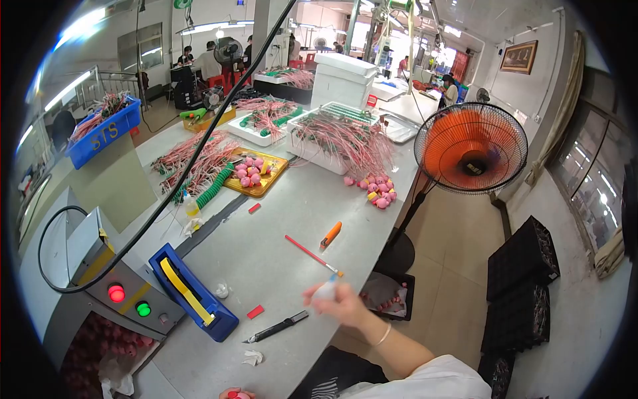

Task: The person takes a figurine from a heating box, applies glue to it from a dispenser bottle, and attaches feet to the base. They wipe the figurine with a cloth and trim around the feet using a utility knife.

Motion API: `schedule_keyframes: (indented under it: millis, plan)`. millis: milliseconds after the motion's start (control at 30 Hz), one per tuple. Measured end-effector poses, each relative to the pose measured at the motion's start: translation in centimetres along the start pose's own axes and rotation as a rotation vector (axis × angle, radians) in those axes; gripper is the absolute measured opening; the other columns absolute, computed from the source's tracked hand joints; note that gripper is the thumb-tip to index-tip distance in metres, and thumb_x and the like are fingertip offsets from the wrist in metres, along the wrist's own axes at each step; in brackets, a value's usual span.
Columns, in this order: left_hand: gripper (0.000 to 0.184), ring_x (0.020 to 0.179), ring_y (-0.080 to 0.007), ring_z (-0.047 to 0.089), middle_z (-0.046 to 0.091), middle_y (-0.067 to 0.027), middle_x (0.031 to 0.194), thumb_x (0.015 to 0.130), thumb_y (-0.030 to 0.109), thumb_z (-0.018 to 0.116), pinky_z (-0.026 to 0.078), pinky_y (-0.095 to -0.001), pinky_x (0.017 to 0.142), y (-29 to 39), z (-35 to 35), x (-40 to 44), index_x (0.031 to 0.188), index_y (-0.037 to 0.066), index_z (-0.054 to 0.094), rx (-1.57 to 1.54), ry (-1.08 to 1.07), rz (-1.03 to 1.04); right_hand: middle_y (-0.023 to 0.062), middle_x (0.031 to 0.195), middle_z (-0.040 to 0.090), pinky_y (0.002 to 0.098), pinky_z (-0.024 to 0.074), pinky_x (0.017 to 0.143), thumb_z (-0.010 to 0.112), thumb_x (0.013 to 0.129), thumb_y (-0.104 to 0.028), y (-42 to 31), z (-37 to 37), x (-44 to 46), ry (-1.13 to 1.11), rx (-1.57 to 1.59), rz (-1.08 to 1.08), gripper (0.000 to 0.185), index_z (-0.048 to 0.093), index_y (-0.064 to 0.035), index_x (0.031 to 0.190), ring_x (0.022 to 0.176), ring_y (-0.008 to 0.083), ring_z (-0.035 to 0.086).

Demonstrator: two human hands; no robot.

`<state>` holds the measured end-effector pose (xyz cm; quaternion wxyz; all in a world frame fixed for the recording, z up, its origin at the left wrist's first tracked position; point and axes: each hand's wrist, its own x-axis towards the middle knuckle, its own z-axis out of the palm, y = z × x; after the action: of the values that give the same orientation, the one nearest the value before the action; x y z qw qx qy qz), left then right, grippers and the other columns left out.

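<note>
My right hand (347, 307) is closed around a small white bottle (325, 291) with a blue tip, held over the table's near right edge and slightly blurred. At the bottom edge of the view, my left hand (226, 393) is mostly cut off; its fingers are closed on a small pink round piece (238, 395) with red on it. Between the hands lies a black craft knife (276, 326), beside a red block (255, 311) and a crumpled white tissue (252, 358). A red brush (309, 253) and an orange cutter (331, 235) rest farther up the table.
A blue tape dispenser (193, 292) stands left, next to a grey machine (126, 279) with red and green lights. Pink balls fill part of a yellow tray (269, 189). Wired bundles (342, 136) lie behind. A fan (470, 149) stands beyond the right edge; a black cable (193, 159) crosses the view.
</note>
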<state>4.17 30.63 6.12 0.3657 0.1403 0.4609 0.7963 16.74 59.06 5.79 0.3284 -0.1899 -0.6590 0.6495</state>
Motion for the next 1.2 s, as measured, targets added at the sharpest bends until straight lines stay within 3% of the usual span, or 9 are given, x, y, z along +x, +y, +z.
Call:
schedule_keyframes:
  millis: [100,167,367,567,933,1033,1100,1133,1200]
  plan:
    - [0.032,0.079,-0.0121,0.048,0.051,-0.0038,0.085,0.076,0.007,0.058,0.039,-0.0227,0.073,0.9,0.6,0.0,0.106,0.003,0.048,0.347,0.128,0.024,0.0034,0.080,0.060,0.0201,0.0441,0.058,0.055,0.081,-0.015,2.3,1.8,0.7,-0.033,0.032,0.101,0.020,0.057,-0.0006,0.095,0.066,0.0059,0.053]
    - [0.031,0.078,-0.0116,0.048,0.051,-0.0038,0.086,0.076,0.007,0.058,0.040,-0.0223,0.072,0.7,-0.1,0.3,0.106,0.002,0.049,0.299,0.134,0.038,0.0035,0.079,0.060,0.0201,0.0436,0.056,0.055,0.082,-0.015,3.1,2.5,1.1,0.008,0.130,0.171,0.019,0.057,-0.0006,0.094,0.066,0.0058,0.052]
    - [0.033,0.076,-0.0113,0.049,0.052,-0.0044,0.089,0.076,0.009,0.061,0.043,-0.0213,0.065,-1.5,-1.8,1.5,0.106,0.003,0.050,0.336,0.195,0.077,0.0017,0.069,0.058,0.0212,0.0409,0.057,0.058,0.080,-0.023,2.6,3.1,1.1,0.035,-0.257,0.044,0.025,0.059,-0.0007,0.090,0.062,0.0052,0.050]
    - [0.033,0.075,-0.0118,0.050,0.053,-0.0050,0.091,0.076,0.011,0.062,0.043,-0.0215,0.063,-1.2,-1.4,1.3,0.106,0.003,0.051,0.347,0.264,0.078,0.0019,0.061,0.054,0.0231,0.0372,0.050,0.058,0.079,-0.024,2.9,3.1,1.1,0.046,-0.254,0.013,0.024,0.059,-0.0012,0.087,0.054,0.0061,0.044]
    - [0.027,0.070,-0.0089,0.049,0.053,-0.0028,0.081,0.077,0.010,0.061,0.042,-0.0198,0.060,-1.7,-0.9,1.4,0.100,0.001,0.051,0.407,0.269,0.133,-0.0002,0.062,0.054,0.0200,0.0372,0.051,0.058,0.079,-0.020,2.9,2.9,1.0,0.022,-0.167,0.019,0.022,0.058,-0.0012,0.089,0.056,0.0039,0.045]
    - [0.027,0.072,-0.0094,0.050,0.053,-0.0033,0.083,0.077,0.008,0.061,0.042,-0.0197,0.062,-1.9,-0.1,1.1,0.101,0.001,0.050,0.485,0.222,0.123,-0.0008,0.064,0.055,0.0186,0.0372,0.052,0.059,0.079,-0.016,3.2,2.7,0.7,0.018,-0.122,-0.001,0.019,0.058,-0.0008,0.090,0.058,0.0027,0.046]
    - [0.026,0.080,-0.0119,0.051,0.053,-0.0048,0.089,0.079,0.008,0.058,0.042,-0.0209,0.072,-1.9,-0.3,1.0,0.103,0.001,0.049,0.628,0.149,0.144,-0.0011,0.069,0.057,0.0183,0.0378,0.053,0.058,0.079,-0.012,2.9,2.8,0.6,0.050,-0.015,-0.017,0.017,0.058,0.0000,0.091,0.059,0.0025,0.046]
    - [0.027,0.074,-0.0104,0.047,0.049,-0.0037,0.083,0.077,0.007,0.055,0.040,-0.0214,0.067,-2.7,-0.4,1.3,0.102,0.000,0.047,0.610,0.138,0.189,-0.0011,0.069,0.057,0.0183,0.0378,0.053,0.058,0.079,-0.012,3.1,2.5,0.5,0.024,-0.010,0.033,0.017,0.058,0.0000,0.091,0.059,0.0025,0.046]
    - [0.028,0.071,-0.0092,0.044,0.046,-0.0036,0.081,0.073,0.003,0.052,0.038,-0.0220,0.065,-3.3,-0.6,1.4,0.100,-0.001,0.044,0.589,0.133,0.218,0.0055,0.081,0.061,0.0207,0.0440,0.061,0.052,0.080,-0.010,3.3,2.2,0.3,0.005,0.023,0.042,0.020,0.056,0.0015,0.096,0.070,0.0076,0.054]
